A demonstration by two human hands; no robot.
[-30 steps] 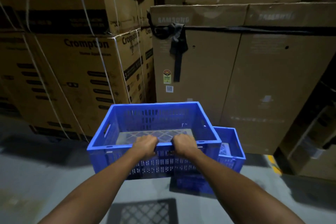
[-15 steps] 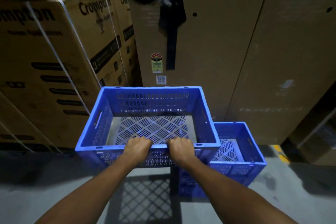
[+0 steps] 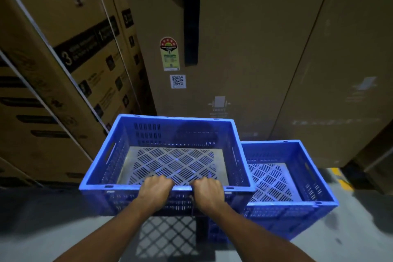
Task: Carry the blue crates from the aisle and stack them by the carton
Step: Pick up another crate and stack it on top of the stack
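- Brown strapped cartons (image 3: 53,74) wall off the left side. We'd give them clearance, since the carried crate's left wall is near them & a swing could snag a strap.
- Left hand (image 3: 156,189): fingers curled over the near rim of the carried blue crate (image 3: 180,134). The grip is near the rim's middle, not at the side slots.
- That crate is empty & held off the grey floor (image 3: 32,229), w/ its lattice shadow below. It sits roughly level, far wall close to the tall carton (image 3: 255,49) ahead.
- Right hand (image 3: 209,190): same curled grip on the near rim, just beside the left.
- W/ both hands on one edge the far end will want to droop. We judge the wrists need to be firm, or we shift to the side slots before lowering.
- Second blue crate (image 3: 291,205) sits lower on the right, at the carton's foot. Whether more crates lie under it we can't tell. The carried one overlaps its left wall in view.
- Next, as we read it: move right, square the corners over the lower rim & lower flat, so the base seats evenly rather than hanging on one edge. Get fingers clear before the weight drops.
- Yellow floor mark (image 3: 340,178) at far right: we'd not let the stack creep over it.
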